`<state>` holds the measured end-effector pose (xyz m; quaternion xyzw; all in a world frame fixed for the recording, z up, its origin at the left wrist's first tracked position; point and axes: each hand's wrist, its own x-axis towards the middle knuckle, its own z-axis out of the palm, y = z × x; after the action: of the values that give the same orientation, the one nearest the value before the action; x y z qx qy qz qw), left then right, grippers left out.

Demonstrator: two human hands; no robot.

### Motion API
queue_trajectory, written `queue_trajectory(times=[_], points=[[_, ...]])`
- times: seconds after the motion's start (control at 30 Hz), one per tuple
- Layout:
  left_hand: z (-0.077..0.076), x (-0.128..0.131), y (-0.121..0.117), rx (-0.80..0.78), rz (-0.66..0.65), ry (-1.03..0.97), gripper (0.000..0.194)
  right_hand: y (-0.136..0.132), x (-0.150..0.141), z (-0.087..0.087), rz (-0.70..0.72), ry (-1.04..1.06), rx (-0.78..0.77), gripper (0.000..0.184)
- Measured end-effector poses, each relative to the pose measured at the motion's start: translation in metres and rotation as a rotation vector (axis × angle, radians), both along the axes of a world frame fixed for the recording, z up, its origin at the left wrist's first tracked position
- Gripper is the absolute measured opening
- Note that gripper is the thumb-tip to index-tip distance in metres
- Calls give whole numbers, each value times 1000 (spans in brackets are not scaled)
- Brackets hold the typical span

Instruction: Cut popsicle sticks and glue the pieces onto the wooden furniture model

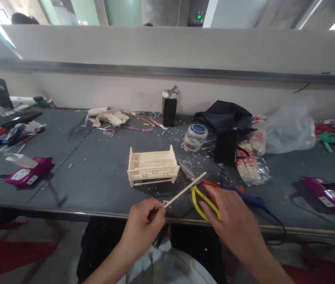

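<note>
While the left hand [145, 223] pinches one end of a loose wooden stick [185, 190], its grip closed on it just above the near edge of the desk [102, 177], the right hand [232, 211] is at the yellow handles [200, 198] of a hand tool, fingers about them; whether that grip is tight or only resting, I cannot tell. The stick slants up and away to the right, its far end near the tool and joined to nothing.

Just beyond the hands, the small wooden frame [155, 158] stands upright on the desk, touched by neither of them. Judging by its shape, much of the building is done: corner posts, a slatted bed and side rails are all in place. The loose stick is not part of it, so the work looks well advanced but perhaps not finished; how many pieces are left cannot be told.

Pale scraps lie scattered around the frame, which suggests that sticks have been cut here. More sticks lie in clear packs [250, 169] to the right, near a jar [195, 138] with a blue lid and a black bag [225, 116].
</note>
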<state>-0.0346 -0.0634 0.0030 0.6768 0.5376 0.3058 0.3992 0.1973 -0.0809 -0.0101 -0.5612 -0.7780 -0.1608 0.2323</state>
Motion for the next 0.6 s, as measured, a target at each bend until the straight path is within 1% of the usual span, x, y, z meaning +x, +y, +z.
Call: queue_trajectory(times=[0.03,0.07,0.13,0.17,0.23,0.3,0.33,0.4,0.43,0.47,0.5,0.57,0.6], points=[[-1,-1,0,-50,31,-47,21,0,7,-7,-69,-56,-42,35],[-2,-1,1,-103,47,-96,22,1,12,-14,-102,-94,-90,37],[-2,1,4,-202,58,-196,22,6,17,-24,-105,-79,-193,44],[-1,3,5,-242,60,-240,23,10,18,-25,-102,-24,-253,49],[3,8,9,-293,64,-311,23,16,18,-19,-124,166,-372,59],[7,12,13,-319,77,-365,23,13,21,-8,-147,458,-555,59],[9,13,14,-333,85,-384,23,6,24,-2,-152,636,-671,57],[10,15,17,-371,101,-411,23,-18,29,3,-154,1021,-967,53],[9,16,18,-396,102,-425,24,-34,29,1,-168,1173,-1036,57],[8,18,19,-422,98,-440,25,-51,28,-3,-156,1267,-1051,60],[7,19,20,-447,89,-454,26,-67,25,-10,-147,1334,-1034,58],[4,24,21,-474,63,-465,26,-91,13,-26,-126,1407,-981,51],[3,27,21,-478,47,-458,26,-98,5,-34,-117,1418,-976,49]])
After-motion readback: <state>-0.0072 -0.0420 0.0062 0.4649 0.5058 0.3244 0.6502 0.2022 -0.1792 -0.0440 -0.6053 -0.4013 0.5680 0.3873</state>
